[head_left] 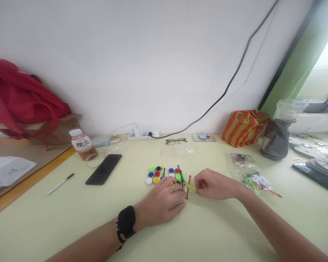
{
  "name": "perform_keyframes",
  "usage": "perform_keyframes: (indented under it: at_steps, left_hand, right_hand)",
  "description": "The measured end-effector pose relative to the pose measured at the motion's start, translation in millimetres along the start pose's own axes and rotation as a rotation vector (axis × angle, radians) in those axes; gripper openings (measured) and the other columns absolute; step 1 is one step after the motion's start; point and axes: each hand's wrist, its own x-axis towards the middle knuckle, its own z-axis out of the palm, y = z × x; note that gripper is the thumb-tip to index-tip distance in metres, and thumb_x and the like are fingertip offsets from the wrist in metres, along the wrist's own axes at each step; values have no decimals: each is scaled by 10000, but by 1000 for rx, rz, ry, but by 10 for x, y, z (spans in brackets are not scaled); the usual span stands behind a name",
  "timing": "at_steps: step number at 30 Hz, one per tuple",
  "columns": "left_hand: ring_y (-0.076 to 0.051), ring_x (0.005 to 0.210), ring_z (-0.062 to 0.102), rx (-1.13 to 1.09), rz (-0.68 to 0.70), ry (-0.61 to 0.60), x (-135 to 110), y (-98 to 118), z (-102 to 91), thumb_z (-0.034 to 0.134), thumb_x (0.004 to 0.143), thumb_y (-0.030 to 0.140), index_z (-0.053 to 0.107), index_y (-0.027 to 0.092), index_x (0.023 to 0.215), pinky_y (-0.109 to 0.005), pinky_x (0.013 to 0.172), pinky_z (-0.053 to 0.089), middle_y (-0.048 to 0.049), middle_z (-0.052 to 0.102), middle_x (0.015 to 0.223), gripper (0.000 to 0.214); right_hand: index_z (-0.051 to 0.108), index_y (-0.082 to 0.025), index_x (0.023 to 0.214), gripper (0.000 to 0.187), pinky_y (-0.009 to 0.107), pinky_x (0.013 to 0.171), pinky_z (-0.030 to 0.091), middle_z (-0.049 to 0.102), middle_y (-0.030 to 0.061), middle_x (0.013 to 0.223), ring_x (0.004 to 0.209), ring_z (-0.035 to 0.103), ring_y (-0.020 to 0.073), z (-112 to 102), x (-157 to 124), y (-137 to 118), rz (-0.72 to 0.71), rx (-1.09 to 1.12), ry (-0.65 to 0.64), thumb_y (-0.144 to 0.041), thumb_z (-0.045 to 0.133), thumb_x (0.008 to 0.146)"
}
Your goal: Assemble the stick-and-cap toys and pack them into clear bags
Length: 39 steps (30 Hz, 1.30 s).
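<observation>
My left hand, with a ring and a black wristband, lies palm down with its fingers spread over small coloured plastic parts. Just beyond its fingertips are two groups of round discs, among them a blue disc and a red disc. Thin plastic arrows lie beside each group, including a red arrow right of my left fingers. My right hand is closed in a pinch at the end of a yellow arrow. The fingers of my left hand hide some of the parts.
Right of my hands lie plastic bags of arrows. Eyeglasses and a power strip sit by the wall. On the left are a black phone, a drink bottle and a pen. A striped bag stands back right.
</observation>
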Motion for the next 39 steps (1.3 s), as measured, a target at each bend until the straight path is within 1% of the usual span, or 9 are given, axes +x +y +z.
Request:
perform_keyframes:
  at_steps: [6,11,17,23,27,29,31,35,39]
  left_hand:
    - [-264,1098,578,-10,3,-3,3,7,-4,631,976,230,686,198,1113,-411,969,486,-62,724,1067,151]
    - [-263,1117,573,-24,16,-25,4,-6,8,606,989,221,675,198,1169,-416,995,473,-61,725,1105,194]
    - [-256,1112,588,-32,34,-47,13,-4,-6,573,1009,217,685,205,1177,-409,992,474,-68,729,1085,202]
    - [-251,1079,594,-37,53,-29,27,7,-20,576,1009,210,705,209,1116,-402,959,488,-70,739,1037,168]
    - [-251,1082,592,-29,57,-39,23,6,-16,577,1011,210,703,203,1126,-400,958,488,-70,738,1042,170]
    - [-257,1092,589,-29,52,-56,20,5,-15,560,1020,209,702,198,1125,-408,967,484,-74,737,1060,177]
    - [-265,1108,585,-30,47,-68,18,4,-15,545,1026,211,698,193,1124,-416,978,480,-77,734,1083,183]
    - [-265,1125,588,-38,58,-66,26,9,-22,534,1030,204,692,195,1126,-419,987,484,-75,738,1105,185]
    - [-260,1123,593,-32,64,-63,42,25,-38,538,1020,185,690,203,1130,-412,978,496,-74,748,1103,188]
  right_hand:
    - [520,-192,639,112,259,545,307,536,-40,644,606,433,111,-215,-114,59,42,-26,-21,-170,571,737]
    - [395,-201,625,195,281,533,234,393,-63,597,586,320,107,-248,-95,122,42,-17,84,-179,545,746]
    - [355,-210,621,212,288,540,210,316,-63,597,584,285,111,-325,-129,69,24,60,75,-166,528,734]
    - [380,-210,613,238,292,568,263,421,-43,611,599,365,129,-267,-65,107,102,-93,282,-175,564,759]
    - [436,-212,619,303,311,598,302,553,-12,652,619,443,152,-91,32,135,129,-271,274,-265,656,819]
    - [507,-220,691,300,319,645,361,620,10,729,673,515,174,2,81,114,74,-256,300,-383,655,894]
    - [598,-224,854,232,340,757,438,679,40,879,822,591,209,90,128,87,-38,-186,365,-426,597,968]
    - [668,-234,1140,201,397,989,469,687,83,1160,1131,590,248,235,205,83,-261,-79,343,-295,508,1035]
    - [699,-251,1209,257,440,1057,465,654,101,1301,1236,572,273,297,244,140,-293,-89,294,-267,509,1037]
